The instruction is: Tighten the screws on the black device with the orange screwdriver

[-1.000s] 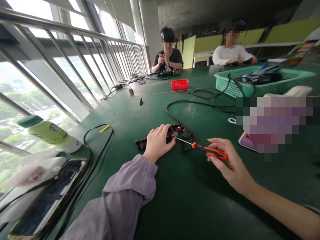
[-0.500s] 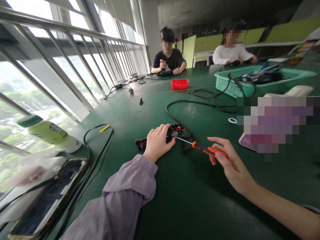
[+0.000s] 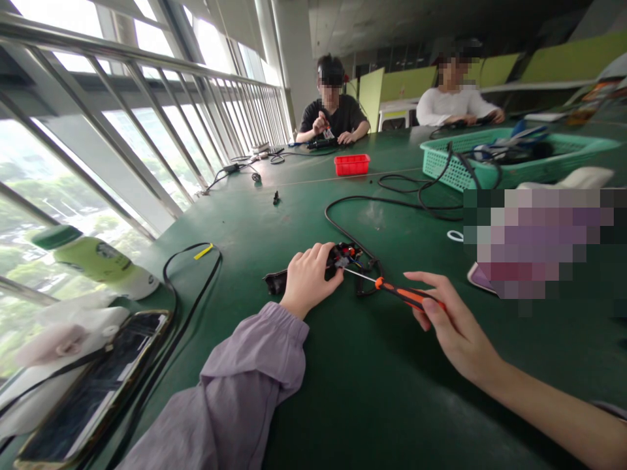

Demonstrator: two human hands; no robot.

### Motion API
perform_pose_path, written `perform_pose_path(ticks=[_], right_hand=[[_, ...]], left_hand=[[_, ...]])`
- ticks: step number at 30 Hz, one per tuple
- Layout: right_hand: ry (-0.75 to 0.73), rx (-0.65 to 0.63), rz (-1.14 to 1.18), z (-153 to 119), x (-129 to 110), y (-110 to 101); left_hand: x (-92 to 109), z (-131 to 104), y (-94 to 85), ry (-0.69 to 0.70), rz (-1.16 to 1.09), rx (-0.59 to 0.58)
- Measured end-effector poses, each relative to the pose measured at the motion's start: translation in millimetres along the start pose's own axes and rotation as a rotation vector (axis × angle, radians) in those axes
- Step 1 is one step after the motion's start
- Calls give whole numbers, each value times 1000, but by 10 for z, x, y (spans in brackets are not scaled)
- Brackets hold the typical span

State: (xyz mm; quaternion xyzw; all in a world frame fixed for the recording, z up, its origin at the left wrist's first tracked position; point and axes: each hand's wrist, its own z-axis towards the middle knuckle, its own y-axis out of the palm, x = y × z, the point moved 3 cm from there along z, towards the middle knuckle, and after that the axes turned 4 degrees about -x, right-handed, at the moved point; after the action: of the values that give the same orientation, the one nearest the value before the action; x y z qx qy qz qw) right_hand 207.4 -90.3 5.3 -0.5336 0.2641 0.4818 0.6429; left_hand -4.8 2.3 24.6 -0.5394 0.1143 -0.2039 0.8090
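My left hand point(image 3: 313, 274) is wrapped round a black device point(image 3: 347, 254) with an opened casing, where red parts and wires show. A black handle-like part of it sticks out to the left of the hand. My right hand point(image 3: 448, 313) holds an orange and black screwdriver point(image 3: 406, 292) by its handle. The screwdriver's shaft slants up to the left, and its tip touches or lies very near the device beside my left thumb. A black cable point(image 3: 337, 225) runs from the device toward the basket.
A green basket point(image 3: 514, 177) of tools and a red tray point(image 3: 352, 164) stand farther back. A small black piece point(image 3: 276, 198) lies mid-table. At left are a bottle point(image 3: 98, 261), a phone point(image 3: 98, 391) and a looped strap point(image 3: 196, 303). Two people sit across the table.
The fingers of my right hand have shifted slightly on the screwdriver handle, which has turned a little. My left hand and the device have stayed in place.
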Motion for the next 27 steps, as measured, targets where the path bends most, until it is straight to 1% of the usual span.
perform_pose_path(ticks=[4,6,10,16,20,23,27], right_hand=[[-55,53,-49,-1,-19,-14],[-62,41,-53,-4,-22,-10],[-22,-9,-75,-6,-19,3],[-97,37,-71,9,-25,2],[-34,-31,-38,5,-15,17],[-10,-23,-51,7,-24,12],[-91,14,-48,14,-55,8]], left_hand=[[2,3,-4,1,3,-1],[2,3,-3,0,6,-7],[3,0,-1,2,2,-10],[2,1,5,0,10,-3],[1,1,3,2,7,5],[2,1,0,5,1,2],[4,4,-5,2,-1,-3]])
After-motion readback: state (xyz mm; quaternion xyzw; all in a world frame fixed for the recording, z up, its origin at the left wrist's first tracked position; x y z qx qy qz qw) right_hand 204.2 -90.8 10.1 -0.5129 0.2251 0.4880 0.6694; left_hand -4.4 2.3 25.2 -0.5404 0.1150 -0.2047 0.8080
